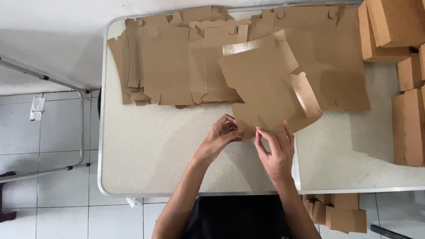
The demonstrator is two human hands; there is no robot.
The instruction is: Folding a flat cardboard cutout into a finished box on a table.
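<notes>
Blank in hand: one flat brown cardboard box blank (265,88), partly folded, lifted off the desk (146,150); it lies just ahead of both hands and tilts away to the right
Long axis: runs from the near-left corner at the fingertips up toward the far right
Left hand (220,137): closed in a pinch on the blank's near corner
Right hand (276,152): fingers narrow, gripping the near edge just beside the left; both hands touch the blank, neither clearly nearer
Flat stacks (172,62): two overlapping spreads across the far side of the desk; sheets too many to count
Folded boxes (409,128): at least five in view at the right edge, some cropped
Below desk: small pile of brown cardboard pieces (341,214) on the floor; count unclear
</notes>
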